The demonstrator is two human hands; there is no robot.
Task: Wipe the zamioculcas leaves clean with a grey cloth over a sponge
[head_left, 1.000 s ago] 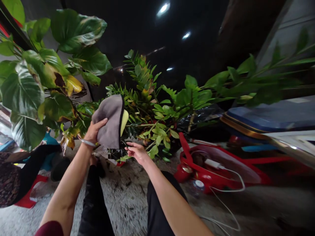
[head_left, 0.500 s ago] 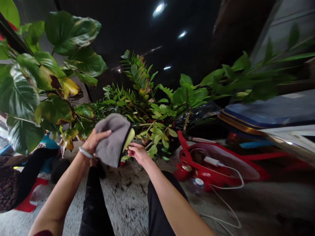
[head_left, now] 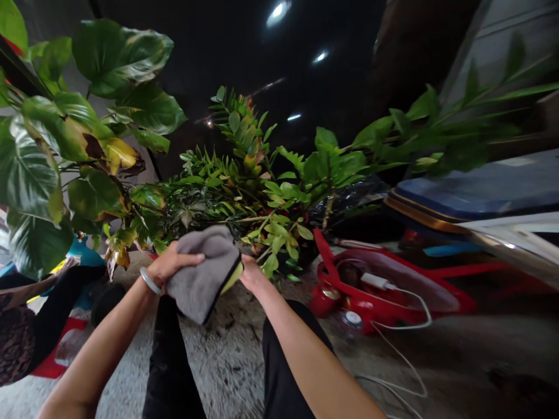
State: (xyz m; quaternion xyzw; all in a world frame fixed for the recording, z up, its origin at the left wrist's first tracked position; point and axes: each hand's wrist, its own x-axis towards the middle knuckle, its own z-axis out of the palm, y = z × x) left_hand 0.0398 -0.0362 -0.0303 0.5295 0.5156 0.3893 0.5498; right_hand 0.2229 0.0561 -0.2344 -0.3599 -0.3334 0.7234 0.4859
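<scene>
A grey cloth [head_left: 203,273] with a dark border and a yellow-green underside hangs bunched in front of the plants. My left hand [head_left: 174,265], with a pale bangle at its wrist, grips the cloth from the left, the thumb lying across its top. My right hand [head_left: 251,272] is at the cloth's right edge, beside the yellow-green side. Its fingers are bent in behind the edge, and their tips and whatever is between them are hidden. Just behind is a leafy green plant [head_left: 279,233] with low stems.
A red bag [head_left: 388,308] with a white charger [head_left: 376,281] and cable stands on the floor at right. Large-leaved foliage [head_left: 96,192] overhangs the left. Beyond it, another person [head_left: 24,337] sits near a red stool [head_left: 65,352]. A blue-topped case [head_left: 471,195] juts in from the right.
The cloth and my left hand have shifted slightly right and down. My right hand has moved a little right, and its fingertips, visible in a pinch before, are now behind the cloth's edge.
</scene>
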